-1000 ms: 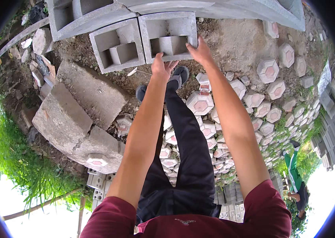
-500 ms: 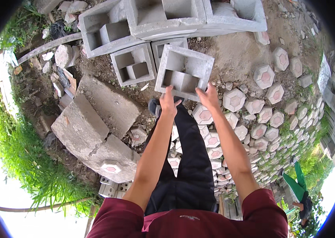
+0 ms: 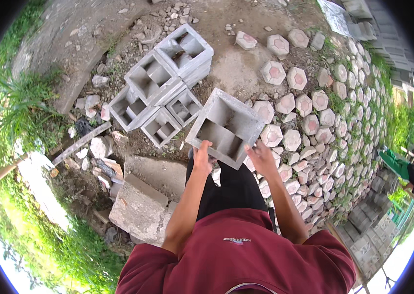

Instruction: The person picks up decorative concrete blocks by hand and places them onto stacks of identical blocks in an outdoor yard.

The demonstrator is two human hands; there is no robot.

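Observation:
I hold a grey hollow concrete block (image 3: 219, 136) in front of my legs, its open side facing up and showing inner compartments. My left hand (image 3: 202, 158) grips its near left edge, thumb on the rim. At the near right edge, my right hand (image 3: 261, 159) is closed around the wall; some of its fingers are hidden. Past the held block, to the left, similar hollow concrete blocks (image 3: 152, 77) sit together in a cluster on the dirt. A small gap shows between the held block and the nearest of them.
Hexagonal pavers (image 3: 273, 72) with reddish centres cover the ground on the right. A broken concrete slab (image 3: 138, 208) lies near left, beside rubble and plants (image 3: 16, 117). Grey blocks (image 3: 400, 41) are stacked far right. A person in green trousers (image 3: 394, 164) is at the right edge.
My view has swung, so the block cluster now appears farther left and shows more fully. The held block looks turned and larger, closer to me. Both hands keep their hold.

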